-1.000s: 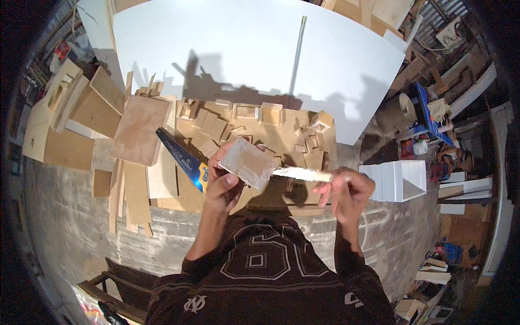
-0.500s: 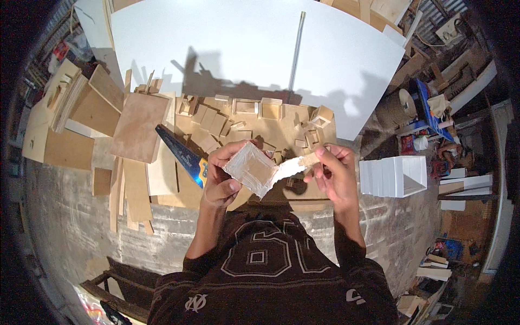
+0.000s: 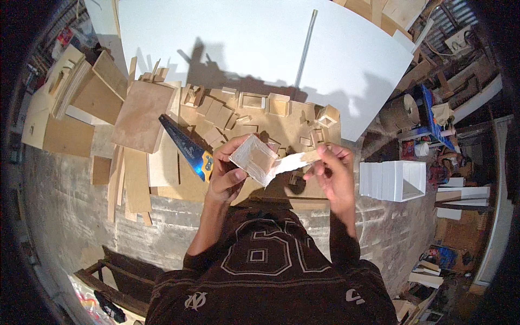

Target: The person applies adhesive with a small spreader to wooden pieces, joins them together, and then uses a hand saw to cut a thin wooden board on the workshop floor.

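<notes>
My left hand [image 3: 227, 173] grips a small square wooden box [image 3: 255, 158] by its left side, thumb in front and fingers behind. White paste is smeared over the box's rim and walls, and its tan inside faces me. In my right hand [image 3: 335, 169], a flat wooden stick [image 3: 311, 156] is pinched between thumb and fingers. White paste thickly covers the stick's left end, which meets the box at its right corner. Just left of my left hand lies a handsaw [image 3: 185, 147] with a dark blade and a yellow-blue handle.
Several small wooden boxes and blocks [image 3: 279, 104] lie on the plywood worktop [image 3: 179, 189]. Boards and strips [image 3: 142, 116] are stacked at left. A large white panel [image 3: 244, 49] spans the far side, bearing a metal strip [image 3: 306, 49]. White drawer-like boxes [image 3: 392, 180] stand at right.
The box has tilted, showing more of its inside. The stick's pasted end stays at the box's right corner. The whole view has shifted slightly.
</notes>
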